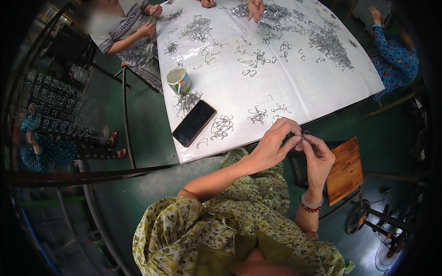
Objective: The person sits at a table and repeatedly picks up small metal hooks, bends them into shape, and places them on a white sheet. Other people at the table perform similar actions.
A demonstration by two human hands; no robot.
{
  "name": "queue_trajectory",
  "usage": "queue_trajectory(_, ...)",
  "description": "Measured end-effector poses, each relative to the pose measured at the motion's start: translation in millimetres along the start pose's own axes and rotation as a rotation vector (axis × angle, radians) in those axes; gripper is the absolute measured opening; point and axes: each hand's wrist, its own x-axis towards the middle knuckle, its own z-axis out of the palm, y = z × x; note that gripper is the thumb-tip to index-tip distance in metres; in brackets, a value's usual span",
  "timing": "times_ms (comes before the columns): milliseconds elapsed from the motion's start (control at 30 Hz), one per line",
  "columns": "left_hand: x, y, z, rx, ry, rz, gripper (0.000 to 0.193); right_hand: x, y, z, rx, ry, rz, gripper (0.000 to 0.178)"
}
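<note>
Left hand (275,143) and right hand (320,159), fingertips pinched closed, both grip a small metal piece (305,133) between them, near the desk (317,94) edge. Its long axis is indistinct

Hooks (330,46) on table (308,97), cup (179,83) behind phone (194,123)

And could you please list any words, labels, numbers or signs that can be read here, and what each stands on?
Patterned shirt at upper left: large lettering in a band, which I won't copy out.
Colourful tub: printed, but any wording is too small to read.
Black phone: dark screen, no text visible.
Metal hooks: no readable markings.
</note>
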Motion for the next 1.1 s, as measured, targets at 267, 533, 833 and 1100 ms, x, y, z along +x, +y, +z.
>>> queue_trajectory(267, -1, 8, 15, -0.008, 0.094, 0.02, 0.01, -9, -3, 9, -0.076, 0.075, -0.093, 0.014)
queue_trajectory(533, 19, 12, 18, -0.047, 0.031, 0.186, 0.016, 2, 16, 2, -0.006, 0.177, -0.459, 0.019)
queue_trajectory(833, 113, -83, -67, 0.365, 0.235, 0.013, 0.026, 19, 9, -21, 0.054, 0.3, -0.508, 0.018)
queue_trajectory(1100, 150, -197, -152, 1.057, 0.066, -0.186, 0.02, 18, -27, -71, 0.012, 0.42, -0.595, 0.018)
